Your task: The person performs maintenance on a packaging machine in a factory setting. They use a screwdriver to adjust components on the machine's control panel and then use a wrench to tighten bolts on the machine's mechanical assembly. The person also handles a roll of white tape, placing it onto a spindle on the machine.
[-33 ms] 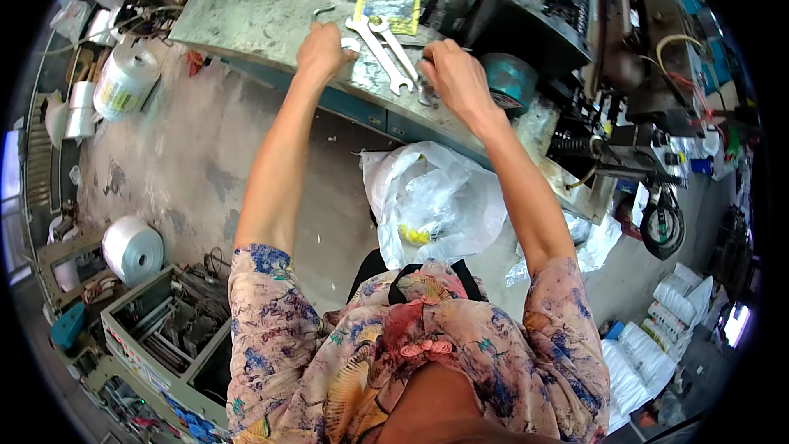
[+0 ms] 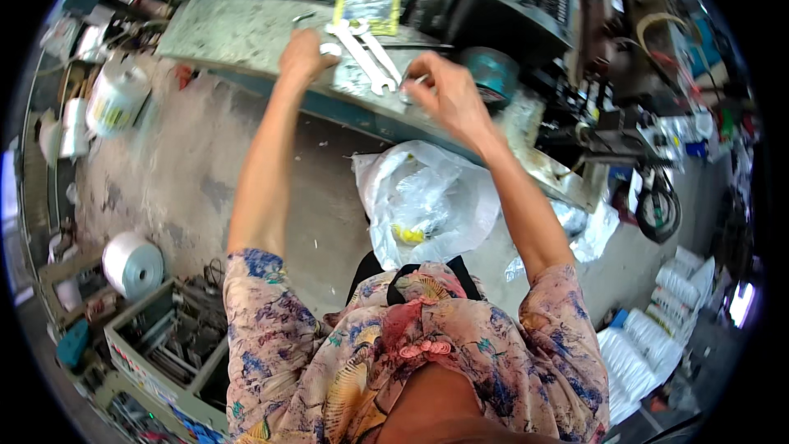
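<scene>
My left hand (image 2: 302, 57) rests on the metal bench top (image 2: 246, 33) with its fingers curled, beside a small white round thing (image 2: 330, 49). A bent hex key (image 2: 304, 16) lies just beyond its fingertips. To the right, two open-ended wrenches, a nearer one (image 2: 362, 59) and a second one (image 2: 381, 53), lie side by side. Their far ends are by a yellow-edged flat packet (image 2: 367, 6). Near the bench's front edge, my right hand (image 2: 450, 92) is closed in a pinch, slightly blurred. Something metallic shows at its fingertips, too unclear to name.
A teal round can (image 2: 491, 74) stands right of my right hand, near dark machinery (image 2: 526, 8). Below the bench edge sits an open white plastic bag (image 2: 427, 197). White film rolls (image 2: 133, 265) and a tool-filled metal box (image 2: 168, 329) are at left; white packages (image 2: 649, 353) lie at right.
The whole view has shifted slightly, moving the bench leftward in the picture. My right hand's fingers have drawn nearer and curled more. My left hand stays at the same place on the bench.
</scene>
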A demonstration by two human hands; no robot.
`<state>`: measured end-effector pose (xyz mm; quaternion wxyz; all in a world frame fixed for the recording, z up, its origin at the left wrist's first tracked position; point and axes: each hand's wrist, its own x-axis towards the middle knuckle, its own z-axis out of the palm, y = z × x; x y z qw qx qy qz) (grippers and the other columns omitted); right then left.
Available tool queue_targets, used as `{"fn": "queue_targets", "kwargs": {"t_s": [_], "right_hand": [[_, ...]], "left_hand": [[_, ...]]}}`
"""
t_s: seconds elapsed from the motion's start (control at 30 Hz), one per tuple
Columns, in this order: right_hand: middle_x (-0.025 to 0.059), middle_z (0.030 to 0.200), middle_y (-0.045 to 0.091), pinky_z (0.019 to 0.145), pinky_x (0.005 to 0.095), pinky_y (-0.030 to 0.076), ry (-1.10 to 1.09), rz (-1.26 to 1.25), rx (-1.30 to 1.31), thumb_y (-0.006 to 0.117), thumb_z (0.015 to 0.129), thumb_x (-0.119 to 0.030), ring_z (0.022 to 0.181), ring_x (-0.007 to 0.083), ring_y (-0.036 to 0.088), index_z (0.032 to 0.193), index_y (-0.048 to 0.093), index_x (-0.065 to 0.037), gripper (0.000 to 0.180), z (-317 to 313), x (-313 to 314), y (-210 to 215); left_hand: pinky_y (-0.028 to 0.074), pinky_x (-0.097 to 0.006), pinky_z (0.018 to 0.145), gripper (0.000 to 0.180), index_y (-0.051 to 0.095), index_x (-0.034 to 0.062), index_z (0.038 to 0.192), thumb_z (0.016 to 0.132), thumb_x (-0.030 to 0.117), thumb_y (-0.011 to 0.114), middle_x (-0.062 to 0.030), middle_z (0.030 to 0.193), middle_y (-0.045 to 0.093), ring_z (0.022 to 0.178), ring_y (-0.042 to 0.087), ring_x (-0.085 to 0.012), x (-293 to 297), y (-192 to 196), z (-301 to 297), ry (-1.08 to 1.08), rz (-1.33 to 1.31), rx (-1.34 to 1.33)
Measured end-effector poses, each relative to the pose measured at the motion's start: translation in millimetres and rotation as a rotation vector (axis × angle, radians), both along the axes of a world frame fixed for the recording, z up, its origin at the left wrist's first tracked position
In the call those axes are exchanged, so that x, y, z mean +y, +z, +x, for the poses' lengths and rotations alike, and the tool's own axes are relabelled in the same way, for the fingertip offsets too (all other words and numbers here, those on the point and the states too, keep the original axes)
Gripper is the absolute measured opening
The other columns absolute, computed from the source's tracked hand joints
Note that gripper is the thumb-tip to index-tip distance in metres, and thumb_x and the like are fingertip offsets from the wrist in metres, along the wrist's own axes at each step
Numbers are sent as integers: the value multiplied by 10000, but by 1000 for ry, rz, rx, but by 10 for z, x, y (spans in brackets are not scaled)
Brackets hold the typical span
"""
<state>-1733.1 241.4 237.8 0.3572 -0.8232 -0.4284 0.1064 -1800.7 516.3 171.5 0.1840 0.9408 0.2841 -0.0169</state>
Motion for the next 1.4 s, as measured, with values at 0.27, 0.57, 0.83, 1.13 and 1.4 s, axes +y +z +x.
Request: {"fn": "queue_targets", "kwargs": {"t_s": [0.27,0.57,0.83,1.13,1.4], "right_hand": [[42,881,644,578,235,527,102,133,1019,618,914,-105,723,81,599,1241,601,-24,337,-637,-1869,506],[75,843,653,507,212,500,-220,457,1226,605,944,-121,557,77,579,1051,653,45,203,-375,-3349,972],[33,772,622,462,201,458,-195,292,682,615,932,-157,539,65,561,956,668,20,186,531,-4271,1891],[-22,733,598,471,172,415,-25,128,738,631,931,-227,543,11,482,944,679,-28,205,1484,-3995,2080],[-32,727,597,480,168,398,58,133,721,628,937,-255,539,0,468,924,682,-42,220,1654,-4132,1986]], "left_hand": [[431,-232,479,112,547,17,842,869,59,647,-31,680,577,574,547,-75,-940,625,-241,30,-453,-600],[509,-198,629,180,565,9,1002,858,-38,663,-34,884,639,755,618,-69,-4146,1689,-337,-205,-1203,-638],[487,-326,849,629,464,-9,1341,801,123,758,-140,1216,560,1107,561,-213,-5109,1869,428,-446,-777,-1048],[403,-416,997,751,329,-53,1423,829,170,731,-223,1309,498,1188,500,-358,-5447,1534,921,-275,-519,-1116],[492,-397,793,499,581,-12,1225,749,-10,730,-168,998,643,907,610,-324,-5441,1539,1049,-159,-213,-1099]]}}
